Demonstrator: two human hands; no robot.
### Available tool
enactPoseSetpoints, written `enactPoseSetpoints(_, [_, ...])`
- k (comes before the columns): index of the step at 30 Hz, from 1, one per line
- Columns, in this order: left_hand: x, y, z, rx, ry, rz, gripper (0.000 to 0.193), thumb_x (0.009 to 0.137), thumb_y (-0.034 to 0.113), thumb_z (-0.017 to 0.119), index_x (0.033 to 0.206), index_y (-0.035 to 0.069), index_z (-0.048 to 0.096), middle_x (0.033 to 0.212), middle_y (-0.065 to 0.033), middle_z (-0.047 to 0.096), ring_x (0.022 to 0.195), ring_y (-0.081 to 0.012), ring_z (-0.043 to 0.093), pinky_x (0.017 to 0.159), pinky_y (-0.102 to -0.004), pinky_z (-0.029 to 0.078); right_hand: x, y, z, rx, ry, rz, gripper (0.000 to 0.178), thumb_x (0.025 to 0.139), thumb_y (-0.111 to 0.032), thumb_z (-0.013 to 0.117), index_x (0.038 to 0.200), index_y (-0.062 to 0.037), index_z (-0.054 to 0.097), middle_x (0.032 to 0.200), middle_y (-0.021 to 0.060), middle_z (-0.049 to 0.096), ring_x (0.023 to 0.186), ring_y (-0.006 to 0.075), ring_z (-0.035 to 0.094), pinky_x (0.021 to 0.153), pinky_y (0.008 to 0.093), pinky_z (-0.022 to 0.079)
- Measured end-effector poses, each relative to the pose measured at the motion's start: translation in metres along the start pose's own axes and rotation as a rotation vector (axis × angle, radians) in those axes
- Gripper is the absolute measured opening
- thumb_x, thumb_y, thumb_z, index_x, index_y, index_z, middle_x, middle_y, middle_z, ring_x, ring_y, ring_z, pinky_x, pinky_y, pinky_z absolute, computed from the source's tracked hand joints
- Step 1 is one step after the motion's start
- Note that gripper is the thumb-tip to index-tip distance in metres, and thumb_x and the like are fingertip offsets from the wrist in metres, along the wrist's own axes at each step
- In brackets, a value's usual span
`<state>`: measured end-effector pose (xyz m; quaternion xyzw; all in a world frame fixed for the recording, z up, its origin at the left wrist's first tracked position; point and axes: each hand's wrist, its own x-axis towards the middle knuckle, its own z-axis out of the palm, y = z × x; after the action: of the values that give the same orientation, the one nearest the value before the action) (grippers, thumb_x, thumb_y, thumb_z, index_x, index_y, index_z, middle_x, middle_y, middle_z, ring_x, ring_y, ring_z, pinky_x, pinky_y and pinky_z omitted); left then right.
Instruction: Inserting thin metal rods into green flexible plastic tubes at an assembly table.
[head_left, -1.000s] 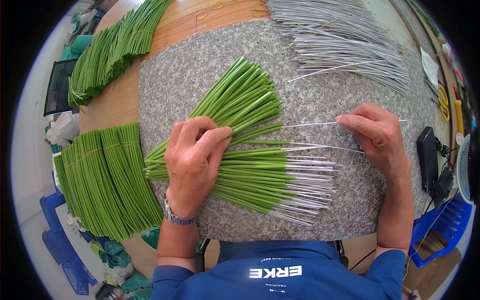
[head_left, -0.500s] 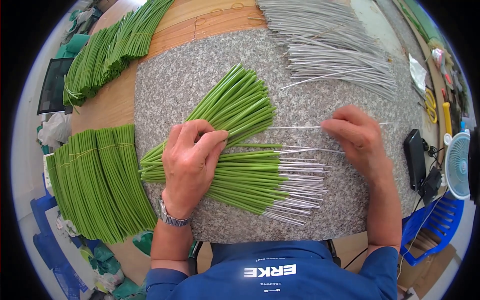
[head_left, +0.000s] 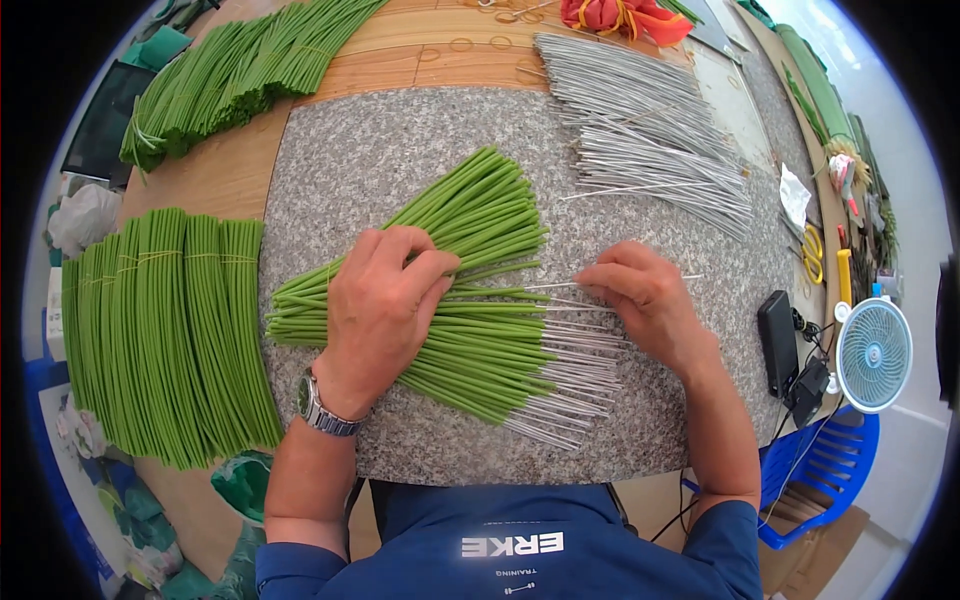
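Observation:
Under my left hand (head_left: 388, 305) lies a fanned bunch of green hollow-looking plastic stems (head_left: 475, 205); its thumb and forefinger pinch near the middle of the bunch. Silver wires (head_left: 582, 368) stick out of the right ends of the lower stems, while the upper stems show none. My right hand (head_left: 640, 295) is closed in a pinch on a single thin wire (head_left: 552, 286). That wire's left tip is near a green stem's end, though whether it is inside I cannot tell. A heap of loose silver wires (head_left: 650, 130) lies beyond my right hand.
Tied bundles of green stems (head_left: 170, 330) lie at the left, with another stack (head_left: 240, 85) farther back. A speckled stone slab (head_left: 340, 150) forms the work surface. Along the right side are a black box-shaped device (head_left: 776, 343), a small blue fan (head_left: 873, 355) and yellow-handled scissors (head_left: 812, 255).
My right hand has moved left with the wire, bringing its tip up to the stems. My left hand keeps its hold on the bunch. The whole view has shifted slightly.

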<state>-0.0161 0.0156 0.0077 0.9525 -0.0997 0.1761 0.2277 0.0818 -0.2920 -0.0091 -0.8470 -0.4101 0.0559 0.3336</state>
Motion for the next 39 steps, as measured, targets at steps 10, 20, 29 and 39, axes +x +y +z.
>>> enactPoseSetpoints(10, [0.000,-0.001,-0.001,-0.034,0.018,-0.002,0.024,0.082,0.002,0.085,0.104,0.009,0.079,0.103,-0.0054,0.068,0.096,-0.0288,0.065,0.082,-0.0426,0.054,0.001,-0.042,0.022,-0.056,-0.009,-0.135,0.036,0.091,0.002,0.071,0.126,-0.0050,0.071,0.105,0.0115,0.072,0.100,0.0334,0.068,0.088,0.0441,0.054])
enactPoseSetpoints(20, [-0.002,-0.001,-0.002,-0.061,0.007,-0.030,0.026,0.081,0.001,0.085,0.105,0.008,0.077,0.103,-0.0070,0.068,0.098,-0.0302,0.065,0.083,-0.0439,0.054,0.043,0.051,-0.029,-0.519,0.288,-0.114,0.028,0.087,-0.009,0.084,0.112,-0.0135,0.073,0.114,0.0044,0.068,0.109,0.0274,0.065,0.096,0.0434,0.049])
enactPoseSetpoints(29, [0.000,-0.002,-0.002,-0.078,0.016,0.000,0.026,0.080,0.002,0.085,0.104,0.009,0.078,0.103,-0.0066,0.068,0.096,-0.0302,0.065,0.082,-0.0439,0.055,0.045,0.027,-0.028,-0.248,0.399,-0.430,0.016,0.087,-0.001,0.078,0.097,-0.0093,0.070,0.099,0.0062,0.072,0.093,0.0260,0.069,0.085,0.0401,0.050])
enactPoseSetpoints(39, [0.000,-0.003,-0.001,-0.079,0.006,-0.008,0.025,0.082,0.002,0.084,0.104,0.008,0.077,0.103,-0.0067,0.068,0.095,-0.0300,0.064,0.082,-0.0433,0.054,-0.012,-0.002,-0.008,-0.421,0.287,-0.201,0.025,0.082,-0.001,0.078,0.105,-0.0096,0.081,0.095,0.0059,0.074,0.085,0.0249,0.072,0.073,0.0382,0.056])
